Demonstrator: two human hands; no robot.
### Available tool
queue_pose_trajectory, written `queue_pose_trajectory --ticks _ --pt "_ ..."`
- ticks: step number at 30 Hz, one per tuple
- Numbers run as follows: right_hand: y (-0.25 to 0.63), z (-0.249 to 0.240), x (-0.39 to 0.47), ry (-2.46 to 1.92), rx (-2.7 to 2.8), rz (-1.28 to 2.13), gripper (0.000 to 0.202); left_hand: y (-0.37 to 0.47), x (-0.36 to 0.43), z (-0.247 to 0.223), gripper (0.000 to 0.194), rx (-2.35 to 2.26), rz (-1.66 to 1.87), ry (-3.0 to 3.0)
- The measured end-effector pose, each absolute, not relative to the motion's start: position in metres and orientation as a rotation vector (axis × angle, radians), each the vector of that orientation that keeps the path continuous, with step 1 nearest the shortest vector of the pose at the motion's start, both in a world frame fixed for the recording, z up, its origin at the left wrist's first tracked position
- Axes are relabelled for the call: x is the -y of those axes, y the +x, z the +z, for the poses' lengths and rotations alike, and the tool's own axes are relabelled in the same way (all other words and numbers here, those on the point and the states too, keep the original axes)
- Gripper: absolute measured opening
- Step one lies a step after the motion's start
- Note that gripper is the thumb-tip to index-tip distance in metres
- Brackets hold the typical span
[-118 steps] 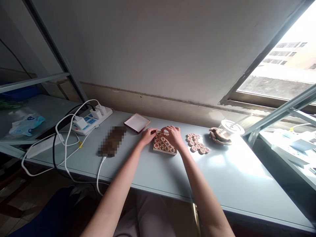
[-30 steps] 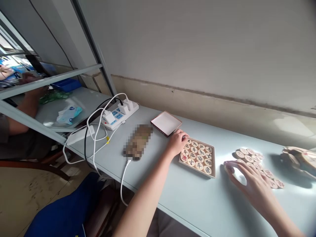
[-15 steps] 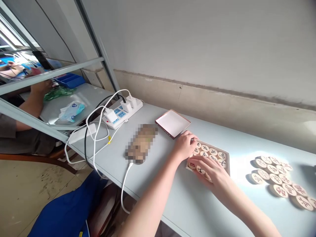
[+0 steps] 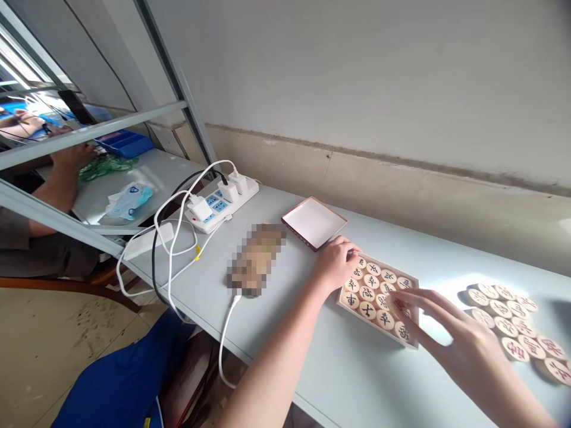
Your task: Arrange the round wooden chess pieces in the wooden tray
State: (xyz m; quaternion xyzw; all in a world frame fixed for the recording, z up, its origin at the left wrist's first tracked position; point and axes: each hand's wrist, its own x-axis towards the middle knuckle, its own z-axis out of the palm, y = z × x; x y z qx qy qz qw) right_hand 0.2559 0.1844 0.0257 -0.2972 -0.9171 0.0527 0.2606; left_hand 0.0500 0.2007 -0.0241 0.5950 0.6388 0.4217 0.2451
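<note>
A shallow square box on the pale table holds rows of round wooden chess pieces with black and red characters. My left hand rests against the box's left edge, its fingers curled on the rim. My right hand hovers over the box's right side with fingers spread and blurred; I see nothing in it. More loose chess pieces lie in rows on the table to the right.
The box's lid lies upturned behind the box. A blurred phone with a white cable and a power strip with several plugs sit to the left. Another person's arm rests on the neighbouring table beyond a metal frame.
My right hand went from the loose pieces to the box's lower left, then drew back right, uncovering the pieces there. My left hand stayed at the box's edge. The view shifted left.
</note>
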Motion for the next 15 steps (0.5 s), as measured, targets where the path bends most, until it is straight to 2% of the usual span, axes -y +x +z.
queue_pose_trajectory --ticks 8,15 --pt "0.331 -0.009 -0.196 -0.890 2.522 -0.189 0.026 0.051 -0.200 -0.025 0.022 -1.745 1.163 1.626" --pt "0.342 -0.023 -0.189 -1.035 2.444 -0.117 0.022 0.051 -0.201 -0.025 0.021 -1.736 1.184 1.627"
